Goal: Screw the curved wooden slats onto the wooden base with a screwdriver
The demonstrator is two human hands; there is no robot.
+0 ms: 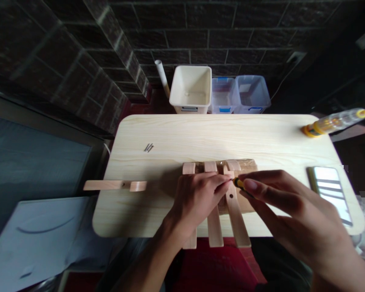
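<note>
Three light wooden slats lie side by side across a brown taped package (249, 164), their ends jutting past the table's near edge. My left hand (197, 194) rests over the slats, thumb and forefinger pinched at the right slat (239, 223); what is between the fingertips is too small to name. In my right hand (280, 198) is a screwdriver with a yellow and black handle (239, 183), held nearly flat, its tip by my left fingertips. A dark hole shows in the right slat just below. The middle slat (215, 227) is partly under my left hand.
On the wooden table (170, 134) are small dark screws (149, 148), another wooden piece (109, 185) over the left edge, a phone (331, 194) at right and a yellow-capped bottle (334, 123) at the back right. Bins (191, 87) stand behind.
</note>
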